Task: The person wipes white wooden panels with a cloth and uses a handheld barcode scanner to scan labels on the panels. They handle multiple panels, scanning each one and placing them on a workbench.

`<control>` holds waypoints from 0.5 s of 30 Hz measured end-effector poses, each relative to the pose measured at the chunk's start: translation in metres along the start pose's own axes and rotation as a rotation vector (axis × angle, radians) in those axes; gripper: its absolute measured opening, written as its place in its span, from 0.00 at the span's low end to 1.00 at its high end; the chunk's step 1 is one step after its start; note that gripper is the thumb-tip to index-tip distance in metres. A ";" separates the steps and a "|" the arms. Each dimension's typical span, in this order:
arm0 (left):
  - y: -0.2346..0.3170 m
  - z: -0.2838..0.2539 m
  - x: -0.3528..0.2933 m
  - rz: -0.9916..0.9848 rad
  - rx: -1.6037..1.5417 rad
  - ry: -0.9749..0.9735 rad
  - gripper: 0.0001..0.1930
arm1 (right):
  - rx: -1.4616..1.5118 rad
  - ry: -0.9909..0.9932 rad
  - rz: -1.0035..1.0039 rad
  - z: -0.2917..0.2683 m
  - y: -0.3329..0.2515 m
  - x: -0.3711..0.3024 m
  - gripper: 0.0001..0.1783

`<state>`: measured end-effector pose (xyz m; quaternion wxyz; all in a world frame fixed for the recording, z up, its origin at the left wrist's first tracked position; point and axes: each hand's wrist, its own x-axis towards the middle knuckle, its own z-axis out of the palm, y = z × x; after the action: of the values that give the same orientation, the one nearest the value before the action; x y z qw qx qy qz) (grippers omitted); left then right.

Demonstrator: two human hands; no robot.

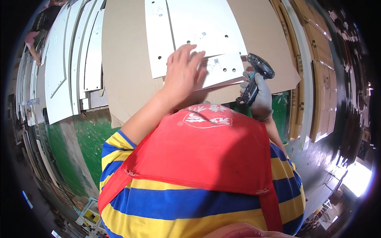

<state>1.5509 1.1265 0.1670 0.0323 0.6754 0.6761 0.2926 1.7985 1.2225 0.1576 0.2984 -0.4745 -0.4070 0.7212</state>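
Observation:
My bare left hand [183, 71] is over the white panels, its fingers spread apart and slightly smeared, with nothing seen in it. Whether its fingertips touch the panel beneath cannot be made out. In a grey glove, my right hand [261, 95] is closed around the handle of a black cordless drill [254, 77], held upright just right of the panels. A small white panel [228, 65] with dark round holes and a label lies nearest my body. Beyond it is a larger white panel [210, 23], and a narrow one [159, 39] lies along the left.
Brown cardboard [123, 59] lies under the panels. Long white boards [59, 59] stand in rows on the left, where another person's arm [33, 49] reaches in. Stacked cardboard packages [319, 79] line the right side. The floor [89, 146] is green and worn.

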 end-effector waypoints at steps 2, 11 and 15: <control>0.006 0.003 -0.021 0.094 -0.055 -0.101 0.34 | -0.001 -0.003 -0.026 0.000 0.001 0.000 0.24; -0.003 0.029 -0.046 0.137 -0.039 -0.112 0.26 | -0.232 -0.133 0.012 0.016 -0.035 -0.023 0.25; -0.001 0.037 -0.048 0.056 -0.063 -0.030 0.26 | -0.287 -0.224 0.176 0.046 -0.049 -0.033 0.25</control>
<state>1.5701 1.0953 0.1188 0.0555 0.6970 0.6469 0.3043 1.7701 1.2053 0.2253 0.1162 -0.4629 -0.4932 0.7273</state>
